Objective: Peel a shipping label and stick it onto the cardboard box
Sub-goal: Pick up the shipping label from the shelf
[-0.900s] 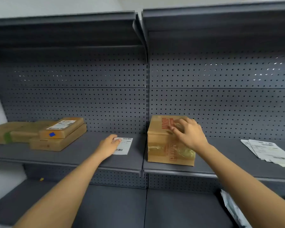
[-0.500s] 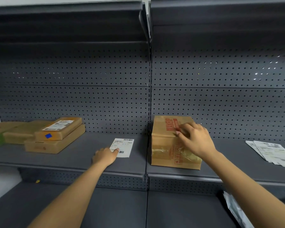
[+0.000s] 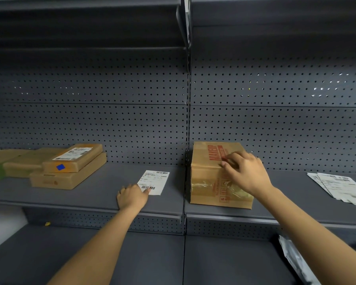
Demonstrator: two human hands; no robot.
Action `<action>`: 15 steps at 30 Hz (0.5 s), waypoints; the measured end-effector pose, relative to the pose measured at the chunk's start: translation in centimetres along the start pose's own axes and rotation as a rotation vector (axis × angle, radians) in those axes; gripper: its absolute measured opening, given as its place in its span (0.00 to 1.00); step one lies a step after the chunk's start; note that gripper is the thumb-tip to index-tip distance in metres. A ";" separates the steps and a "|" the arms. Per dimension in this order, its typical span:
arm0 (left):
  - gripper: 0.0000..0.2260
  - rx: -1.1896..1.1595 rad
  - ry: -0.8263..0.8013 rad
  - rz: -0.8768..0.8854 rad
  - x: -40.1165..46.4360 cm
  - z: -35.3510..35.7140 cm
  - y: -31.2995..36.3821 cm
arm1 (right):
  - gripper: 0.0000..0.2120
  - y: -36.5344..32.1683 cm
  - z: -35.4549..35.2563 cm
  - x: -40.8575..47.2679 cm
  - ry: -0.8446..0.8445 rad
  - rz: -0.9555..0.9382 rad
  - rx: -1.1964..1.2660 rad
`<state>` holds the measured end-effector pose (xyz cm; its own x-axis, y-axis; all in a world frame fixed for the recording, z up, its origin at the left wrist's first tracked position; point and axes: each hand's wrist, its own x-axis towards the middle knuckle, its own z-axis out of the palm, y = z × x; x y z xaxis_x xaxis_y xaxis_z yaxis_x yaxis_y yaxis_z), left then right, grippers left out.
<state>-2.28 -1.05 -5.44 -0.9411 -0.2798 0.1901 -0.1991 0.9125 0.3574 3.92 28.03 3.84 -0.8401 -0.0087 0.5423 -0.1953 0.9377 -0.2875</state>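
left hand (image 3: pixel 132 197) slid back; label (image 3: pixel 153 182) at fingertips.

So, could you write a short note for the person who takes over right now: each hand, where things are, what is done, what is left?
Left hand: on the shelf, fingertip on the near corner of the loose shipping label; no grip on it yet.
Right hand: fingers resting on the top front edge of the cardboard box, steadying it, not closed on it.
Box stands to the right of the label. More label sheets lie far right; stacked boxes far left, one already labelled.
Done: nothing stuck on this box.
Left: pick up the label, peel it, press it onto the box.
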 end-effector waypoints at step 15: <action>0.15 -0.061 0.099 0.087 -0.8 -0.5 0.6 | 0.18 0.0 0.0 0.0 0.005 -0.002 -0.031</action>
<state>-1.47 -0.43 -4.87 -0.9219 -0.2313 0.3108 -0.0983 0.9157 0.3897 3.90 28.01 3.81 -0.8371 -0.0085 0.5470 -0.1809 0.9479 -0.2621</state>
